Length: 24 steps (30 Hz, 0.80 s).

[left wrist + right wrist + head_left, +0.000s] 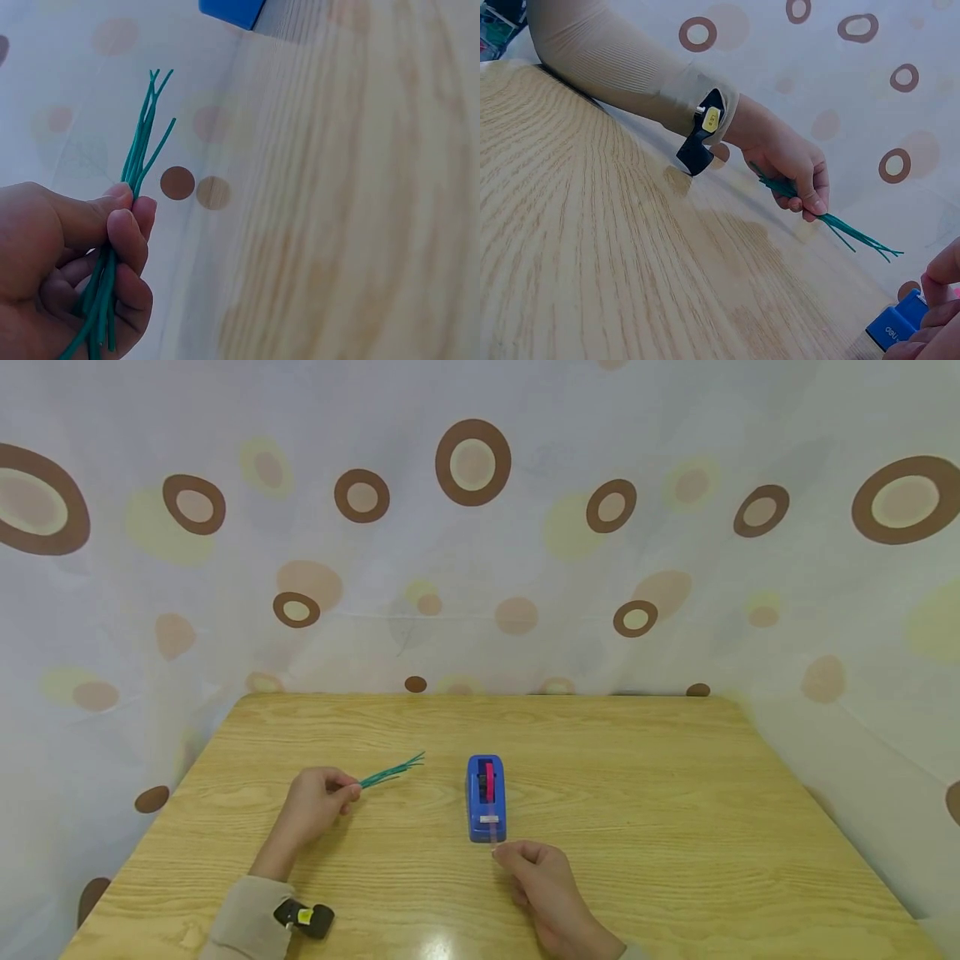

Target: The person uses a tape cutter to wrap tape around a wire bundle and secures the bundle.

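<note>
A bundle of thin green wires (142, 150) is pinched between the thumb and fingers of my left hand (318, 806), its loose ends fanning out toward the upper right in the head view. To the right of it, a blue tape dispenser (476, 814) with a pink-red roll core stands on the table. My right hand (547, 885), just in front of the dispenser, pinches the end of a strip of clear tape (493, 835) that runs back over the cutter. In the right wrist view the fingers of this hand partly cover the dispenser.
The wooden table (660, 793) reaches back to a pale curtain (480, 552) with brown and yellow circles, which also hangs along both sides. A black wrist camera (303, 917) is strapped over the left sleeve (251, 918).
</note>
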Available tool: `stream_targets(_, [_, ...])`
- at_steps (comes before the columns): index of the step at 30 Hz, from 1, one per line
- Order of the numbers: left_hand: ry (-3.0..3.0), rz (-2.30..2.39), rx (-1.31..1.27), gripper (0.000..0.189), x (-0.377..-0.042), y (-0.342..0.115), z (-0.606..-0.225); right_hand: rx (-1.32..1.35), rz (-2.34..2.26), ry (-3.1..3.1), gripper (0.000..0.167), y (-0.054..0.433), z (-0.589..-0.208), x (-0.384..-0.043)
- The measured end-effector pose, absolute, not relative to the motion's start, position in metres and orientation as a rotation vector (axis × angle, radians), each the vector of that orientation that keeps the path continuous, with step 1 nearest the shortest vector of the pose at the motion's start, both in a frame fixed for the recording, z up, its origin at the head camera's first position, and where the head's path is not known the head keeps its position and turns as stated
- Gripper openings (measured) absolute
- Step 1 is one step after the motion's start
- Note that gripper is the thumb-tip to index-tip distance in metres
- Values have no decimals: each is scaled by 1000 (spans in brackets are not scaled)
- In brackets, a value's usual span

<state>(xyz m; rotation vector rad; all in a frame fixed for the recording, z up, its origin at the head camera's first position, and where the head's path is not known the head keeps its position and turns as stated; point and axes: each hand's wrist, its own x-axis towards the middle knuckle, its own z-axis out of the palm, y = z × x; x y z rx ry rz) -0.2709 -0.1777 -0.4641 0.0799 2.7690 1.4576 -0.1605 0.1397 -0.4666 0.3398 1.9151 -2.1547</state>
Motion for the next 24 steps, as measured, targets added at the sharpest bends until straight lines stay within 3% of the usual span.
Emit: stream_targets(24, [2574, 1485, 350, 7, -268, -183, -462, 340, -2208, 1910, 24, 139, -464, -160])
